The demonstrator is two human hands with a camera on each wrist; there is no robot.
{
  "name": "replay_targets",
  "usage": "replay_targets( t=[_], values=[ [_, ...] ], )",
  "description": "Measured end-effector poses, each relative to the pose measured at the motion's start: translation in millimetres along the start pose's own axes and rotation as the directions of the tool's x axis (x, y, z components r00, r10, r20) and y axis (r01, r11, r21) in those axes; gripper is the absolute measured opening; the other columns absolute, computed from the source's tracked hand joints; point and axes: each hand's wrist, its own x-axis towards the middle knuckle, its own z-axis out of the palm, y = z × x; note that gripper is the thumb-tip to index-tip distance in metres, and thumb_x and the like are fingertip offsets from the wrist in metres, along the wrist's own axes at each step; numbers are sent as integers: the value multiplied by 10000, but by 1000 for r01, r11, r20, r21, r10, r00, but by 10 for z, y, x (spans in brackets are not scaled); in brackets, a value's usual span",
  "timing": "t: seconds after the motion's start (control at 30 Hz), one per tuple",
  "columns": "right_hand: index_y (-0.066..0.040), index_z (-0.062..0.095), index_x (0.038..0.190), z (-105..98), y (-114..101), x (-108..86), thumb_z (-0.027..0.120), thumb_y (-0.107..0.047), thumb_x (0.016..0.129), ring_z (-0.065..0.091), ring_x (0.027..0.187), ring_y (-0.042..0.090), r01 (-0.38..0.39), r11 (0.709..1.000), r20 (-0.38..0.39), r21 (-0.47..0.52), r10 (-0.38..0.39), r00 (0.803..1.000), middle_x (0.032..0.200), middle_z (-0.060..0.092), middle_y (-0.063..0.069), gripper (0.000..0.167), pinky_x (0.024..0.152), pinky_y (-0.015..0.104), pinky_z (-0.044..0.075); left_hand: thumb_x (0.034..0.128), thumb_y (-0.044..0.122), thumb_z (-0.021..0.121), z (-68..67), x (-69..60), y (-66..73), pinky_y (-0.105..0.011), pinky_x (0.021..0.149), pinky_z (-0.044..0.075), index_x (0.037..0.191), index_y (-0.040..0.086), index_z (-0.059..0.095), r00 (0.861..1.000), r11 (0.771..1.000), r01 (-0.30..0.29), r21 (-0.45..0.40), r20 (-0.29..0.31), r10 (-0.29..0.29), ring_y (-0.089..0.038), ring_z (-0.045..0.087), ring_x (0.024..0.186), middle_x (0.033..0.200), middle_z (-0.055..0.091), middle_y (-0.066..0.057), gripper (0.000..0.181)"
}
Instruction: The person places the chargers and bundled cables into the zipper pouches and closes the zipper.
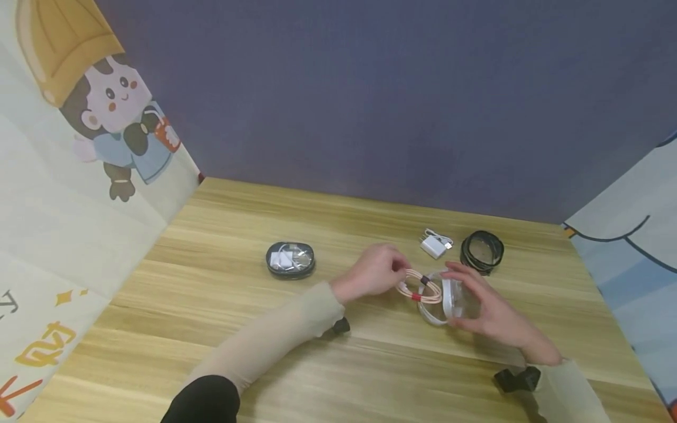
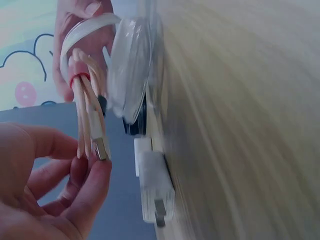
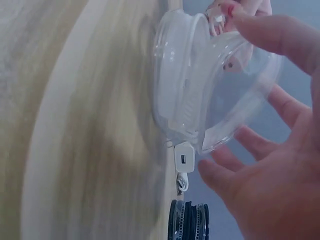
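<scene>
My left hand (image 1: 376,270) pinches a coiled peach charging cable (image 1: 416,298) by its edge. Red and dark ties bind the coil, and its metal USB plug (image 2: 101,149) shows beside my fingertips in the left wrist view. A clear oval plastic case (image 1: 448,299) with a white rim stands with its lid raised. Thumb and fingers of my right hand (image 1: 494,311) hold that lid from both sides. In the head view the cable overlaps the case's near half. The right wrist view shows the transparent lid (image 3: 237,95) between thumb and fingers.
Behind the case lie a white charger plug (image 1: 433,247) with a short white cable and a coiled black cable (image 1: 482,252). To the left sits a black-rimmed clear case (image 1: 291,261) with a white plug inside. A dark panel (image 1: 370,106) borders the wooden table (image 1: 211,235).
</scene>
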Motion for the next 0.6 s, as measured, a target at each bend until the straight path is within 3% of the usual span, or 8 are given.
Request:
replay_targets(
  t=[0.1,0.2,0.3,0.47,0.53,0.6],
  values=[
    [-47,490,1406,26,-6,1,913,-77,654,290,1380,444,-9,1000,-17,-4,9,1000,1560,306,115,863,1120,415,334,874,130,719,46,14,43,-144,653,442,994,121,775,999,999,50,-18,-10,-51,-41,539,747,817,624,90,133],
    [-59,487,1414,57,-16,-1,919,-84,653,325,1369,393,-20,1000,-42,-13,19,999,1550,320,117,875,1055,142,273,873,136,729,84,15,76,-142,624,451,992,111,768,994,992,105,-69,-11,-106,-42,538,721,802,603,95,127],
    [-73,486,1423,77,-34,8,921,-83,651,347,1353,370,-32,999,-67,-23,30,997,1537,331,131,886,1042,129,276,875,152,743,118,14,97,-140,604,474,972,109,762,989,977,148,-150,-7,-151,-36,552,699,788,606,104,108],
    [-45,499,1405,90,-77,29,927,-86,646,379,1325,381,-65,996,-103,-61,58,993,1512,355,150,872,1034,152,316,864,147,760,183,7,128,-160,594,502,931,107,754,980,933,192,-303,1,-201,-43,576,688,772,630,94,77],
    [-38,506,1396,99,-95,33,932,-88,637,393,1316,392,-74,994,-115,-79,64,991,1502,364,164,872,1040,203,363,854,140,765,213,-1,144,-168,596,502,938,112,752,975,918,211,-337,3,-223,-46,572,699,785,624,91,89],
    [-38,508,1395,109,-116,37,935,-97,633,407,1306,416,-77,992,-123,-95,65,990,1492,370,185,875,1040,330,431,840,118,766,243,-12,160,-174,597,508,958,107,748,970,906,226,-358,2,-241,-50,569,711,803,611,86,119]
  ],
)
